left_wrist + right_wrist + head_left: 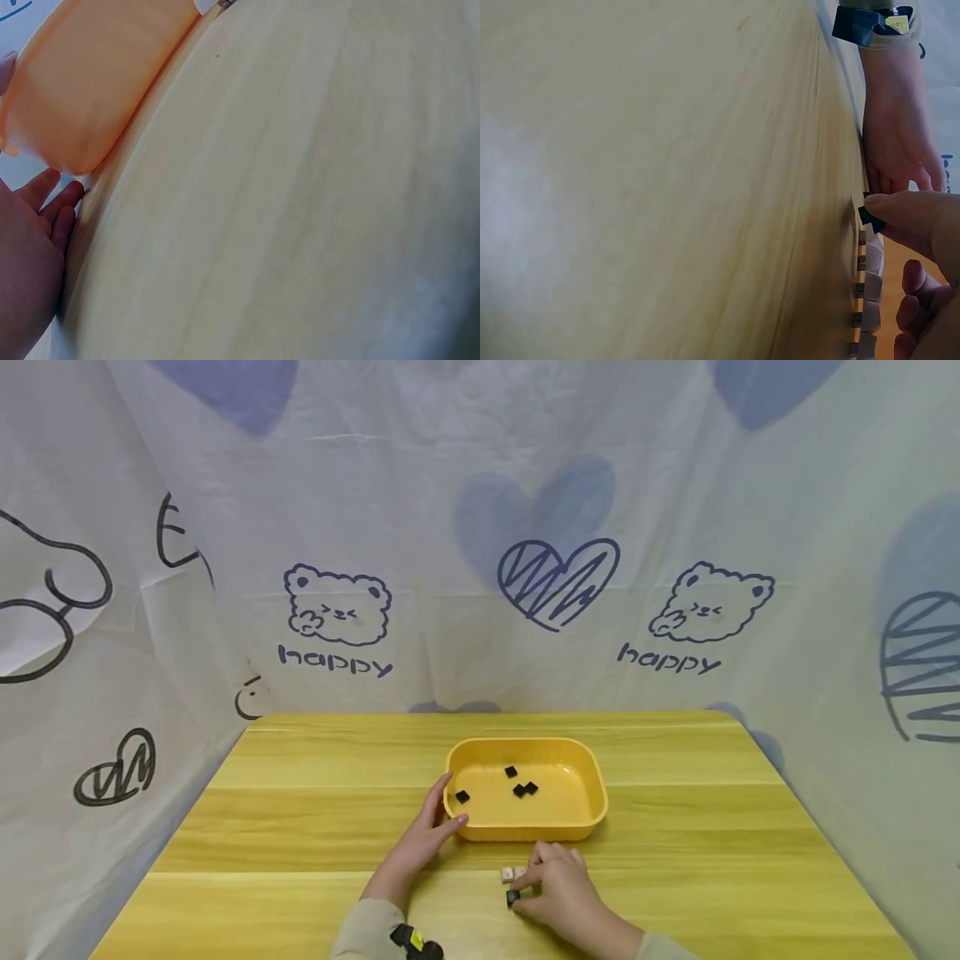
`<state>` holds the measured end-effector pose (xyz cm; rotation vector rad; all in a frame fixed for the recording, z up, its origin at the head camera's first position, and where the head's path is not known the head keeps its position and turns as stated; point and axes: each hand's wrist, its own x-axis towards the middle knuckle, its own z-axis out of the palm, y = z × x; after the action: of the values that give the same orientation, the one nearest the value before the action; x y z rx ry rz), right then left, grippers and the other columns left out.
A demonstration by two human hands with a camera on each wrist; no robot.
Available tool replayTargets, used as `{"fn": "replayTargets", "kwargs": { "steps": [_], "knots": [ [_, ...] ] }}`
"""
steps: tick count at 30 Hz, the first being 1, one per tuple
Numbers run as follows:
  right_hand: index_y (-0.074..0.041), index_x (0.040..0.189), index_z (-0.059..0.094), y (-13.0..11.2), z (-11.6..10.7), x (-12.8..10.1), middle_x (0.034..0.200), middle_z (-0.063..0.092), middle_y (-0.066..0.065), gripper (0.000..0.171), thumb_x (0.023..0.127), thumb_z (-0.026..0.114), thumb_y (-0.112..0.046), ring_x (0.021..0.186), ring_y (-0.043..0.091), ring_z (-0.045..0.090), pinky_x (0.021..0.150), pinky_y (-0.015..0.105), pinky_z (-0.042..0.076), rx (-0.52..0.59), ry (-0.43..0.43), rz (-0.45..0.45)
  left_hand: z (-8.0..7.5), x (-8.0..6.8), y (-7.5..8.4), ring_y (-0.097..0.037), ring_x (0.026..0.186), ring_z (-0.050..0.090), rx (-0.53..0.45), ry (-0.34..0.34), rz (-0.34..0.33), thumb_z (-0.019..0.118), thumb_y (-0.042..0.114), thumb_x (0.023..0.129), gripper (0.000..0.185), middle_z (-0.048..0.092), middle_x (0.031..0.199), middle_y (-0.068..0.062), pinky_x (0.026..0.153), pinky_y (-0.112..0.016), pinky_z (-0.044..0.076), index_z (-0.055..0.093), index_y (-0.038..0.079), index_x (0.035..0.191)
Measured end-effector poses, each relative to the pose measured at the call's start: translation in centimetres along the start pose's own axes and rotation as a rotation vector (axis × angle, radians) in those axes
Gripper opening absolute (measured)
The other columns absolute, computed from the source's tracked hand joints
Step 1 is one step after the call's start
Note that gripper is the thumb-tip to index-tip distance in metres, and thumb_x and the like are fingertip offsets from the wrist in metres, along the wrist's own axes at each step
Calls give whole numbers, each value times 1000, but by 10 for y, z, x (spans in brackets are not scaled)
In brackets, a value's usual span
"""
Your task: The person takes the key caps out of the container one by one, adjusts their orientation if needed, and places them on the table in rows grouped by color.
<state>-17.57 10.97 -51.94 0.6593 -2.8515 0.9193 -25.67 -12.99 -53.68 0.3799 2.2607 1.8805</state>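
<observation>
A small black piece (512,897) is pinched at the tips of the right hand (558,893), low against the wooden surface (300,827) just in front of the yellow tray (596,777). The tray's near-left corner is touched by the left hand (427,835), fingers straight — apparently to steady it. Four more black pieces (519,785) lie inside the tray; pale pieces (513,873) sit beside the right fingers.
</observation>
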Motion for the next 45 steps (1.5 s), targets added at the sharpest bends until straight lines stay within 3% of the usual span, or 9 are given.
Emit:
{"fn": "replayTargets", "kwargs": {
  "steps": [19,23,27,32,37,45],
  "knots": [
    [-22,88,80,1,-1,1,78,43,-14,22,68,88,-27,75,5,37,72,30,29,-32,-39,-5,1,3,-2,-37,146,9,8,12,4,64,22,96,76,12,159,-23,116,-52,9,17,21,157],
    [-20,91,80,0,-9,1,79,47,-12,23,69,87,-24,76,7,40,71,28,33,27,-24,1,1,3,-2,-38,146,10,13,15,6,64,23,96,76,13,159,-23,116,-53,9,17,21,157],
    [-13,94,79,0,-19,6,83,52,-4,22,73,86,-16,79,14,49,69,26,45,212,-45,6,2,3,-3,-38,146,10,12,15,9,63,22,97,76,12,159,-23,116,-53,9,17,22,157],
    [-7,99,76,0,-29,20,88,58,3,25,76,84,-12,79,22,55,66,26,50,339,-70,-25,1,3,-3,-38,145,10,16,14,13,62,21,97,76,12,159,-24,115,-54,9,16,21,157],
    [-7,101,75,-2,-38,41,92,62,4,23,79,81,-9,83,25,59,70,30,53,342,-32,-62,1,4,-3,-37,146,11,18,8,12,62,21,97,75,12,160,-22,115,-54,10,16,22,157],
    [-14,105,74,-9,-40,77,98,64,-5,18,87,75,-17,85,13,60,74,28,53,312,-38,-31,1,4,-7,-39,145,13,26,9,6,61,20,98,75,13,159,-23,114,-56,13,15,21,157]
  ]
}}
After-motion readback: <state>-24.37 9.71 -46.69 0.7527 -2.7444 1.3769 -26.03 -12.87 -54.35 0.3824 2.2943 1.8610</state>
